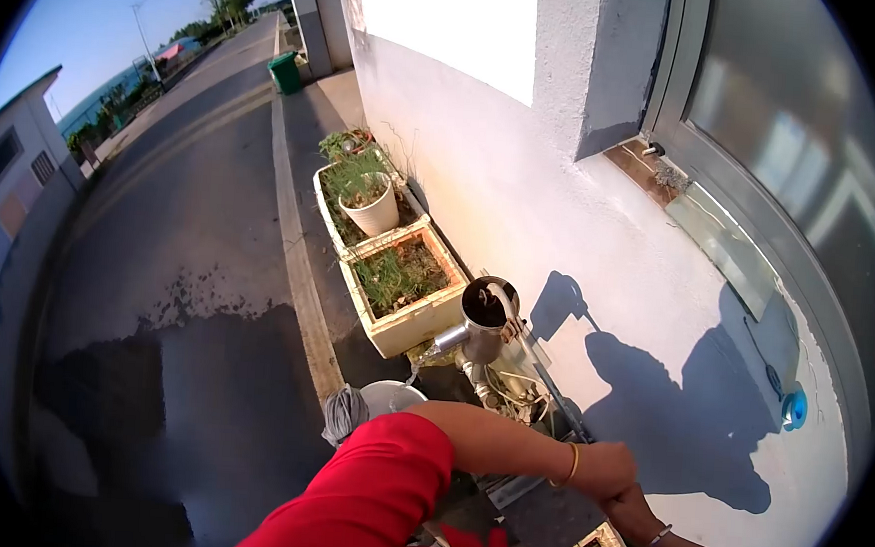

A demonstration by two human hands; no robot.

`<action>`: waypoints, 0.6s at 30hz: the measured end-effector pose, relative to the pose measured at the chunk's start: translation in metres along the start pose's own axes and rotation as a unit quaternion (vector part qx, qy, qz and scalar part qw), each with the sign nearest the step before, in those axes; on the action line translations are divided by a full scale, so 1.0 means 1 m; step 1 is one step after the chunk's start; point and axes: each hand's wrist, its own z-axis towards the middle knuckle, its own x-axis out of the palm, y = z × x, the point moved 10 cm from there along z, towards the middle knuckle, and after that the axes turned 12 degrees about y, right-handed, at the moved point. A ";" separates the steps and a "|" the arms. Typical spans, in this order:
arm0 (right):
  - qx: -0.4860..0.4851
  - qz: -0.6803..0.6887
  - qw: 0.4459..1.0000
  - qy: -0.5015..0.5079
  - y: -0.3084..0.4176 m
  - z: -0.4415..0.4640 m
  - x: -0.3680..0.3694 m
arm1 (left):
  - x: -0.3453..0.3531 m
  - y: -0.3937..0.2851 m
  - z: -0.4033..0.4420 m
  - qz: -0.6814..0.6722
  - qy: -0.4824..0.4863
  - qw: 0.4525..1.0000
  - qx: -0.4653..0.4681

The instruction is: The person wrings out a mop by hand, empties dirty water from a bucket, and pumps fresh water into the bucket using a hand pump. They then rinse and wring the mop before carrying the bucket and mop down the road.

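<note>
Silvery pump [481, 346], one, its one handle [560, 395] in curled fingers of left hand [607, 468] and right hand [633, 514]

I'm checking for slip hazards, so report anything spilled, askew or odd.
Yes: a dark patch covers part of the road left of the bucket. Its ragged, splotchy far edge looks more like spilled water than shadow, though its source is unclear.
</note>
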 end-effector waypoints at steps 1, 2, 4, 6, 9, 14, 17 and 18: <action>0.004 0.005 1.000 0.001 -0.011 0.008 -0.002 | 0.003 0.006 0.003 -0.007 -0.030 0.999 0.011; -0.025 -0.034 0.999 0.009 -0.013 0.016 -0.003 | 0.007 0.011 0.007 -0.015 -0.062 0.998 0.023; -0.052 -0.069 0.996 0.019 -0.035 0.038 0.000 | 0.032 0.032 0.017 -0.006 -0.072 0.997 0.002; -0.163 -0.106 0.980 -0.036 -0.039 0.052 0.001 | 0.050 0.051 0.019 0.003 -0.082 0.996 -0.023; -0.164 -0.069 0.983 -0.051 -0.040 0.079 0.017 | 0.082 0.074 0.014 0.038 -0.052 0.997 -0.051; -0.155 -0.062 0.976 -0.137 -0.083 0.117 0.064 | 0.154 0.127 -0.001 0.119 0.105 0.962 -0.222; -0.164 -0.058 0.973 -0.150 -0.062 0.077 0.049 | 0.104 0.059 -0.008 0.168 0.036 0.985 -0.030; -0.123 -0.023 0.987 -0.101 -0.060 0.065 0.048 | 0.092 0.046 -0.011 0.163 0.020 0.986 -0.025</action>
